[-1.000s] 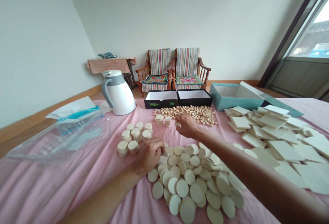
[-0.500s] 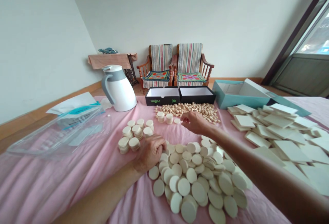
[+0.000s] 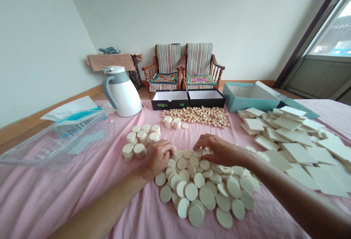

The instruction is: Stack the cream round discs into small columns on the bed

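Directions: from the hand named; twelve o'clock is away from the wearer.

Right hand (image 3: 219, 149): one, palm down over the far edge of the disc pile (image 3: 191, 191). Fingers bent, thumb parted from them, a pale disc (image 3: 199, 152) showing in the gap; whether fingertips touch it cannot be told. Bulk of the pile: six o'clock from these fingers, loose round pieces, overlapping, many tilted.

Left hand (image 3: 159, 158): one, loosely curled at the pile's left border, fingertips tucked inward. Whether anything is held inside cannot be told. Pile: three to five o'clock. Disc stacks (image 3: 142, 135): eight visible, upright, at ten o'clock, the nearest just beside the knuckles.

Single disc (image 3: 185, 126): flat on the pink cloth (image 3: 148, 213), eleven o'clock from the right fingers, apart from them. Two short stacks (image 3: 172, 122): upright, side by side, just left of that disc.

Small wooden pieces (image 3: 201, 116): scattered band, twelve o'clock from the right fingers. Black boxes (image 3: 170, 104): two, directly beyond the band. Teal box (image 3: 246, 104): between one and two o'clock. Square tiles (image 3: 297, 133): heaped, three o'clock, beyond the right wrist.

White jug (image 3: 124, 96): grey handle, eleven o'clock from the left hand. Clear plastic box (image 3: 41, 151): nine o'clock.
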`<state>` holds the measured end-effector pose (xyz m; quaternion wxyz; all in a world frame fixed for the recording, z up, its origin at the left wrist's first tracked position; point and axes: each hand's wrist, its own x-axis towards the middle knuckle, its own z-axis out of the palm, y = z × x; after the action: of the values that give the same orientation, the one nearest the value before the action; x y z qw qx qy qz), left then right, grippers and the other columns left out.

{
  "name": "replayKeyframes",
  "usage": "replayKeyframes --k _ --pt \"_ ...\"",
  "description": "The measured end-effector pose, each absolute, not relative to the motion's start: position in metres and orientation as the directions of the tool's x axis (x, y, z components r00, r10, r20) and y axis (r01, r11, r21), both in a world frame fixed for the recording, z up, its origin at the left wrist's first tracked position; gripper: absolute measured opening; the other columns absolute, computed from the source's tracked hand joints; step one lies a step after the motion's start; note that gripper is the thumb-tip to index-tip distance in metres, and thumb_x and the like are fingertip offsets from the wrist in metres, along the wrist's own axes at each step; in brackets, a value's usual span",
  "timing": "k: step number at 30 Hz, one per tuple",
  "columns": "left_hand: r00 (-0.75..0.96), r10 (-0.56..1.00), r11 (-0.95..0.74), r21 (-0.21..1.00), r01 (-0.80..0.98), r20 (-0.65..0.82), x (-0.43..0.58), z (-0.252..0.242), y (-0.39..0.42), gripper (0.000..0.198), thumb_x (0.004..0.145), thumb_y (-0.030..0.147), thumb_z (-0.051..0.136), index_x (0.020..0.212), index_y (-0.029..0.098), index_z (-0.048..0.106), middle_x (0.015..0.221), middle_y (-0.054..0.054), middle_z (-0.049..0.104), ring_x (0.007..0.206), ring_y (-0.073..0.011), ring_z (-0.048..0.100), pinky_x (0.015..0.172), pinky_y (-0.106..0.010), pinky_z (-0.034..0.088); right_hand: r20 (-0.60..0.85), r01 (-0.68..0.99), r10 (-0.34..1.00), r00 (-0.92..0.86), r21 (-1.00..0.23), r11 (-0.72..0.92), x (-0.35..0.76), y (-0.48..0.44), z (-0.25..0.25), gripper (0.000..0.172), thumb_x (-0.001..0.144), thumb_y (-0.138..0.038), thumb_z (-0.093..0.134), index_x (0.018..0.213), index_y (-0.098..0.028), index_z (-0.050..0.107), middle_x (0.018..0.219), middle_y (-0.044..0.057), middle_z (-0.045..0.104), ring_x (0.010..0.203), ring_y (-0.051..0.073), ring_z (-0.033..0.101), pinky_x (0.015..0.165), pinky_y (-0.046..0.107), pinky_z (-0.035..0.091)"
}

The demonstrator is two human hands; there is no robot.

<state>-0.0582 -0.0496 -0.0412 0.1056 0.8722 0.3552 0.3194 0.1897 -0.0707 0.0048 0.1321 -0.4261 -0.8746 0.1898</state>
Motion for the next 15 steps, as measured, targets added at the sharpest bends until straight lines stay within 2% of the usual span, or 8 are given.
replayKeyframes --k 4,7,12,15 --pt "0.549 0.682 -0.731 0.419 0.539 0.484 -0.058 -0.040 -0.050 0.025 0.067 -0.003 0.038 0.061 0.016 0.052 0.062 0.001 0.057 0.065 -0.0124 0.052 0.063 -0.024 0.039 0.041 0.725 0.811 -0.583 -0.425 0.542 0.187 -0.068 0.010 0.026 0.064 -0.003 0.055 0.083 -0.016 0.066 0.085 0.005 0.063 0.079 0.014 0.057 0.071 0.024 0.042" --pt "0.557 0.679 -0.734 0.421 0.532 0.478 -0.058 -0.039 -0.050 0.026 0.067 -0.003 0.038 0.061 0.016 0.053 0.062 0.001 0.058 0.065 -0.0125 0.053 0.063 -0.024 0.040 0.055 0.767 0.846 -0.530 -0.395 0.506 0.183 -0.059 0.010 0.020 0.071 -0.006 0.052 0.079 -0.017 0.066 0.077 0.004 0.063 0.069 0.013 0.055 0.064 0.022 0.039" --pt "0.553 0.681 -0.732 0.422 0.536 0.479 -0.058 -0.039 -0.050 0.026 0.069 -0.003 0.039 0.062 0.016 0.054 0.063 0.001 0.058 0.065 -0.0126 0.053 0.063 -0.025 0.041 0.246 0.907 0.920 -0.306 -0.218 0.360 0.176 -0.034 -0.013 0.022 0.077 -0.004 0.043 0.074 -0.013 0.062 0.080 0.009 0.060 0.074 0.016 0.054 0.067 0.026 0.037" --pt "0.547 0.680 -0.732 0.415 0.540 0.488 -0.059 -0.041 -0.049 0.027 0.068 -0.004 0.038 0.062 0.017 0.055 0.064 0.001 0.058 0.066 -0.0124 0.053 0.063 -0.024 0.041 0.195 0.921 0.933 -0.303 -0.193 0.339 0.179 -0.028 -0.025 0.026 0.072 0.002 0.042 0.076 -0.013 0.063 0.084 0.010 0.060 0.079 0.017 0.055 0.070 0.026 0.037"
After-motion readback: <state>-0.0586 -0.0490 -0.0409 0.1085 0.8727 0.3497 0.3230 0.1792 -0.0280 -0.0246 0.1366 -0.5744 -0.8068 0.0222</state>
